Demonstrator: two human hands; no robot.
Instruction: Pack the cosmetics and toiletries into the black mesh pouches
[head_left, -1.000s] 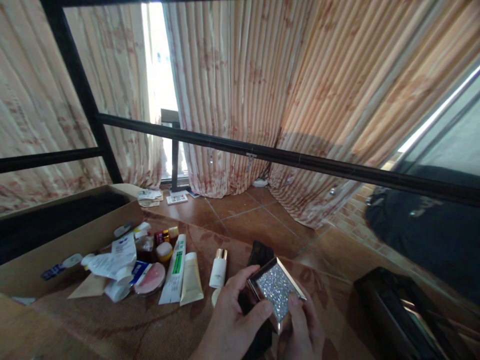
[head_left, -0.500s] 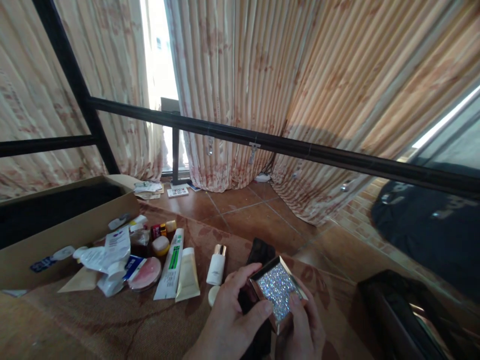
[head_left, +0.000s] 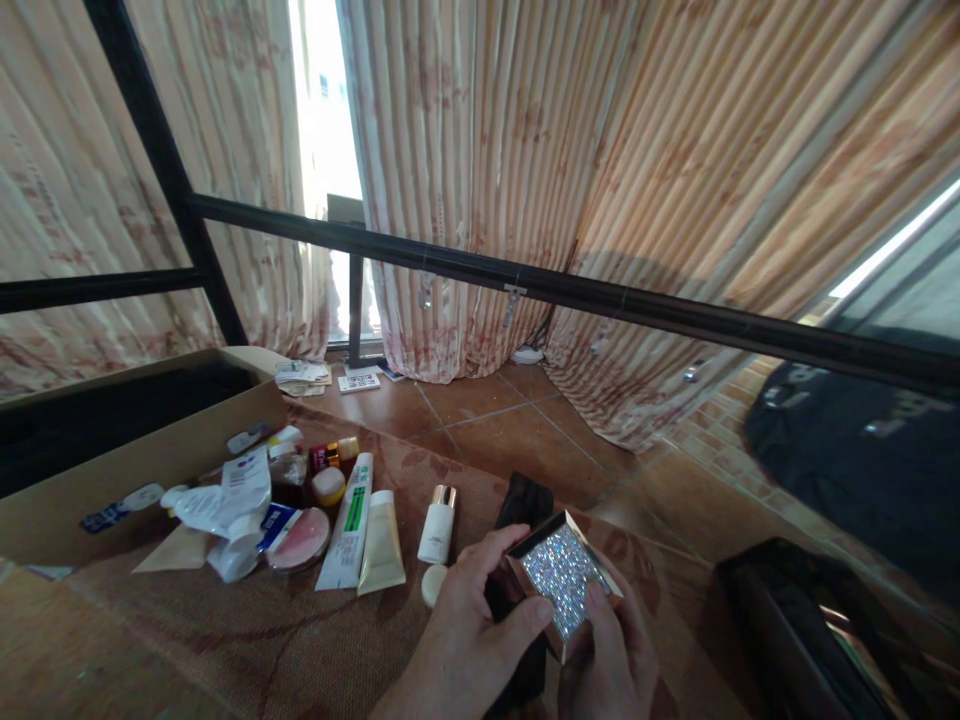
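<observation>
Both hands hold a square, glitter-topped compact [head_left: 564, 578] with a shiny gold-toned edge, its sparkling face tilted up. My left hand [head_left: 480, 625] grips its left side, thumb on the near edge. My right hand [head_left: 619, 640] is closed round the right side, one finger on the glitter. Just left of my hands stand or lie a white bottle with a gold cap [head_left: 437, 528] and a small round pale item [head_left: 433, 584]. Beyond are a cream tube [head_left: 383, 545] and a white-and-green tube [head_left: 347, 525]. Something black [head_left: 525, 500] lies partly hidden under my hands.
A cluttered group of toiletries, with a round pink item [head_left: 298, 542] and a crumpled white tube [head_left: 246, 490], sits beside a cardboard box [head_left: 180, 435]. A black bag [head_left: 780, 620] lies at right. A dark metal bar [head_left: 600, 295] crosses before the curtains [head_left: 465, 130].
The view has shifted slightly, so most things appear a little further right. Both hands keep hold of the compact, with almost the same grip.
</observation>
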